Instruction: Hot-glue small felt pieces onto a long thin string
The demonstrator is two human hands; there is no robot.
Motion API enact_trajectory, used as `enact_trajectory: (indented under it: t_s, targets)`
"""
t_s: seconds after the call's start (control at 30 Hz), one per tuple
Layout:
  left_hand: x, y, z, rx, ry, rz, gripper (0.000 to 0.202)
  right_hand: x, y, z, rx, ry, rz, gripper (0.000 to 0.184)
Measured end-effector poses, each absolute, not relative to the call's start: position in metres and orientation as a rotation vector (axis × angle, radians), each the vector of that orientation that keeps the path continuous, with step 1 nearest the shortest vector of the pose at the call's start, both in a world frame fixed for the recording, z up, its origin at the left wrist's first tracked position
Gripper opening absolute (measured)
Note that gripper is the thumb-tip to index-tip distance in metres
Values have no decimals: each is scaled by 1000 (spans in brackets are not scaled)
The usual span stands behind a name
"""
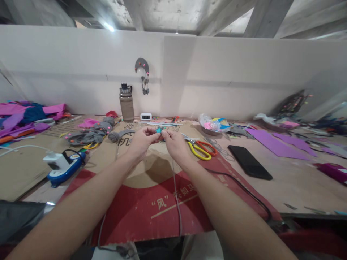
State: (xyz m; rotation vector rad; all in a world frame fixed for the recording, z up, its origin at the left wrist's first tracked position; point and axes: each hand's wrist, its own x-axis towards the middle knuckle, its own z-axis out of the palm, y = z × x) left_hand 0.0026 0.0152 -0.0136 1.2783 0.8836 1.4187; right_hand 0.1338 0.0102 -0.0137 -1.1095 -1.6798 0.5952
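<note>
A small teal piece (159,129), perhaps felt, is pinched between the fingertips of both hands above the cardboard. My left hand (143,141) is closed on its left side, with thumb and forefinger together. From the right, my right hand (175,143) grips it the same way. The piece is mostly covered by the fingers, so its exact shape is hard to make out. A thin grey cord (176,202) runs down below my right hand; whether it is held there I cannot tell. Scissors with yellow and orange handles (202,150) lie just right of my right hand.
Red-and-brown cardboard (130,220) covers the table's middle. A water bottle (126,104) and small white clock (145,116) stand behind. Left are a blue power strip (65,171) and grey felt pieces (92,133); right, a black phone (249,161) and purple sheets (279,144).
</note>
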Motion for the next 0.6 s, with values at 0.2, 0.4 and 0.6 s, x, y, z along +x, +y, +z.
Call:
enact_trajectory:
  t_s: [0.2, 0.4, 0.6]
  targets:
    - [2, 16, -13, 1292, 950, 1471, 24, 133, 7, -10, -1098, -1740, 579, 43]
    - [1, 16, -9, 1124, 907, 1471, 29, 133, 7, -10, -1128, -1655, 609, 25]
    - [2, 14, -9, 1117, 883, 1457, 31, 129, 8, -15, -1061, -1584, 666, 17]
